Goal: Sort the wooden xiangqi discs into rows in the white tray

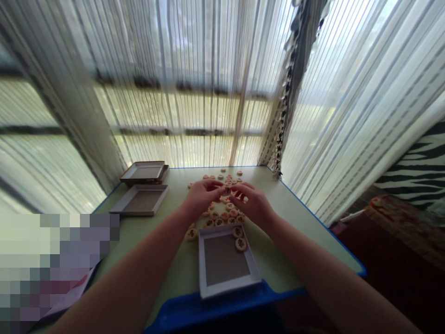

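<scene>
Many round wooden pieces (pixel 225 215) with red or black characters lie spread over the middle of the pale green table. My left hand (pixel 202 195) and my right hand (pixel 251 199) meet above them, fingertips close together around a single dark-marked round piece (pixel 227 189). The left fingers pinch it from one side; the right fingertips are at its other side, bent and slightly apart. Nearer to me is a shallow white-rimmed box (pixel 202 264), with two black-marked pieces (pixel 240 244) at its far right corner. My forearms pass on either side of this box.
Another shallow open box (pixel 161 200) lies at the left, with stacked boxes (pixel 143 170) behind it. The table (pixel 292 241) has a blue edge. Curtains hang beyond it. A patterned cloth is at the right.
</scene>
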### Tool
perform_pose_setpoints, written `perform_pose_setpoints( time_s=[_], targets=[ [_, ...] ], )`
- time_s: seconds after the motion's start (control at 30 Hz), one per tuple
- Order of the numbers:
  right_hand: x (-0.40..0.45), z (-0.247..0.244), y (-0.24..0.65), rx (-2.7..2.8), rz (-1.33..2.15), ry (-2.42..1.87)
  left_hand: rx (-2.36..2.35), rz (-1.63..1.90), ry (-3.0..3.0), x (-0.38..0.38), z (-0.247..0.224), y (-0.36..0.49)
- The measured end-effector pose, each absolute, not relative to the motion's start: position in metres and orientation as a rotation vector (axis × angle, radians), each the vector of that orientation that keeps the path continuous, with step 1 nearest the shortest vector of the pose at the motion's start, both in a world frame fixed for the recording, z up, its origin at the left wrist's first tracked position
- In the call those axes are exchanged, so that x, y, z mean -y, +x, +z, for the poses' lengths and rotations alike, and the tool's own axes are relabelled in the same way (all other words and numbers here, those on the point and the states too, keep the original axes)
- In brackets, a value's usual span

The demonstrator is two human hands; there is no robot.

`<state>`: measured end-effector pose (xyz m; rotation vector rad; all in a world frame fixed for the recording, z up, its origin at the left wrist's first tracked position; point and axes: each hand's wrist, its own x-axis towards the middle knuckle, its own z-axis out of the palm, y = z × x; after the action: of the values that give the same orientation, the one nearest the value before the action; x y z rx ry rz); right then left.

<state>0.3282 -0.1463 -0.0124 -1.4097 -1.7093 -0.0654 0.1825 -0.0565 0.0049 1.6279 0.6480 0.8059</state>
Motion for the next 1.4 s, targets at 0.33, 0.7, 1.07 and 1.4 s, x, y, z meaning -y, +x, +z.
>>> perform_pose_setpoints(
  time_s=[0.33, 0.7, 1.07, 1.4],
  targets=[
    [0.158, 0.000, 0.326, 1.707, -0.137, -1.456, -0.632, 0.747, 1.796, 0.063, 0.008, 0.182],
    [0.175, 0.017, 0.346, 2.016, 0.197, -1.563, -0.522, 0.562, 2.065, 0.057, 0.014, 0.171],
    [0.180, 0.011, 0.344, 2.303, 0.377, -1.519, -0.356, 0.160, 2.464, 0.071, 0.015, 0.169],
    [0.181, 0.012, 0.342, 2.279, 0.394, -1.564, -0.362, 0.125, 2.558, 0.073, 0.007, 0.173]
  ],
)
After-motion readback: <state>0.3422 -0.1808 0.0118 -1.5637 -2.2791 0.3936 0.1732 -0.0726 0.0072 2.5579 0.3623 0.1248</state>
